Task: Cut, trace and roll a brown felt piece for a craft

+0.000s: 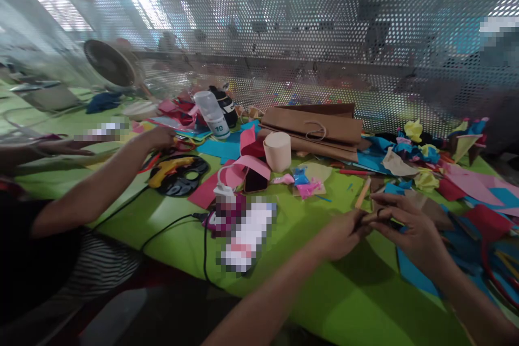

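My left hand [344,233] and my right hand [409,224] meet over the green table [308,259] at the lower right. Both have their fingers pinched together around a small thin brownish thing between them, too blurred to name. A wooden stick [363,193] lies on the table just behind my left hand. Blue paper [413,273] lies under my right wrist.
A co-worker's arm [101,184] reaches from the left toward a yellow glue gun [170,168] on a black tray. Brown paper bags [316,127], a beige cup [278,151], a white bottle [213,113], crumpled coloured paper [413,151] and cables crowd the table. A perforated metal screen stands behind.
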{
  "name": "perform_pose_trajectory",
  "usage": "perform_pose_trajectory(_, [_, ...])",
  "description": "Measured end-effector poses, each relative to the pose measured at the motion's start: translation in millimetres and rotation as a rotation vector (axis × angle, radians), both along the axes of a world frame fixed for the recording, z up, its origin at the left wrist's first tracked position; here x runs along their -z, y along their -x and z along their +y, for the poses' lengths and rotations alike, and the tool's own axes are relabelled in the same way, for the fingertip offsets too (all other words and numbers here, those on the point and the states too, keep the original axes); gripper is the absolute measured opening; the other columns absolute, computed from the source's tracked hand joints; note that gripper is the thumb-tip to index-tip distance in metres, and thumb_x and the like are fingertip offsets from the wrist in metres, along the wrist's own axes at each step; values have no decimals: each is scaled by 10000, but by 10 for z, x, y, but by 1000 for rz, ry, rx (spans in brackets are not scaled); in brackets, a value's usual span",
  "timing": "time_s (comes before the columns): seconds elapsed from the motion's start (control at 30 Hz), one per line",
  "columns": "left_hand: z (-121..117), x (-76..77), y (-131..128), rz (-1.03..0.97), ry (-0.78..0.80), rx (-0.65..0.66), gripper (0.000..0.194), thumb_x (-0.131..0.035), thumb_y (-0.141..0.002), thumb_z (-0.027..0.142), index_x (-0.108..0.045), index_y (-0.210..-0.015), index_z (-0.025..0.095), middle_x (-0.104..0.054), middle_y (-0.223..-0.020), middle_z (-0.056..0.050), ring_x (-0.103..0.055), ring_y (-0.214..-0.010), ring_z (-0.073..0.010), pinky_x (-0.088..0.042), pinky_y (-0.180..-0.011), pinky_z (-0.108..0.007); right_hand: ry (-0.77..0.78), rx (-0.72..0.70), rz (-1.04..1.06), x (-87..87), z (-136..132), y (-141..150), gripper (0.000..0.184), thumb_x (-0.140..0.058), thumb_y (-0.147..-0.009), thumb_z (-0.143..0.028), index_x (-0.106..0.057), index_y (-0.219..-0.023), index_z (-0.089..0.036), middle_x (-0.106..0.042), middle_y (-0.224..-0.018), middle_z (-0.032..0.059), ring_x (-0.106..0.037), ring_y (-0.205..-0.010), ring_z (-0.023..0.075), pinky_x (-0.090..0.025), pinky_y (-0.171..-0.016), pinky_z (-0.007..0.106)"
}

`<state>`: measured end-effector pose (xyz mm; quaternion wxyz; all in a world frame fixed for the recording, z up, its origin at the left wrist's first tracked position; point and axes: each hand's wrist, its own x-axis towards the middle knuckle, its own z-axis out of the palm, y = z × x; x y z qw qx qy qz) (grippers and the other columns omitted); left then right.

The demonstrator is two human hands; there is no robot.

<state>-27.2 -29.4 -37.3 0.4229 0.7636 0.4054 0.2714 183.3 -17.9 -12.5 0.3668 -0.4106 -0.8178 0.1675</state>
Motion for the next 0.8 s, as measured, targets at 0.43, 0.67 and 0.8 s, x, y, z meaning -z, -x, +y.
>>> perform_pose_trajectory(0.43, [-28, 69, -36, -50, 16, -31, 237, -480, -1033, 391, -540, -1147, 192, -692, -1080, -100, -660, -966, -229, -530, -848, -343, -86, -13, 2, -13, -50, 33, 85, -725, -928, -347, -743, -876, -281, -668, -1319, 104, -661, -1227, 333, -585, -954, 495])
perform_pose_trajectory(0.67, [-16, 102, -41, -134, 61, -16, 291, -501, -1020, 355, -548, -1259, 196, -696, -1180, -112, -657, -1072, -256, -524, -957, -391, -125, -47, -24, -34, -31, 21, 73, -729, -928, -353, -767, -898, -299, -675, -1358, 83, -655, -1243, 336, -570, -977, 486])
perform_pose_trajectory(0.8, [-25, 101, -46, -200, 98, -5, 344, -510, -1026, 408, -550, -1301, 204, -695, -1221, -115, -648, -1133, -268, -503, -1014, -409, -98, -54, -23, -16, -20, 18, 88, -717, -935, -338, -778, -883, -301, -676, -1369, 77, -654, -1246, 337, -560, -986, 493])
